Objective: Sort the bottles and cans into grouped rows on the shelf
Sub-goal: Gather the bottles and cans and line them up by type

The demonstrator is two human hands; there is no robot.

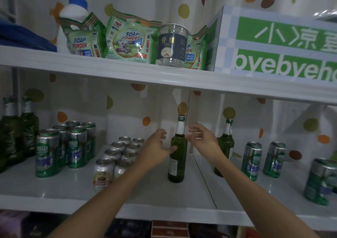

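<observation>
Bottle [177, 157] of green glass stood upright near the middle of the shelf [145, 192], with a hand on each side of it. The left fingers [161, 134] were loosely bent and apart, holding nothing; the thumb looked to be just touching the glass. The right fingers [194, 128] were spread near the neck, a bit blurry, and gripped nothing either. Behind them, the left hand [155, 148] and right hand [202, 137] reached in from the front. Another green bottle [226, 143] stood just to the right. Tall green cans [63, 146] and short silver cans [116, 157] sat in bunches on the left. To do this step well, it would be best to wrap one hand round the fat body, lift straight up, and keep clear of the silver cans close by.
</observation>
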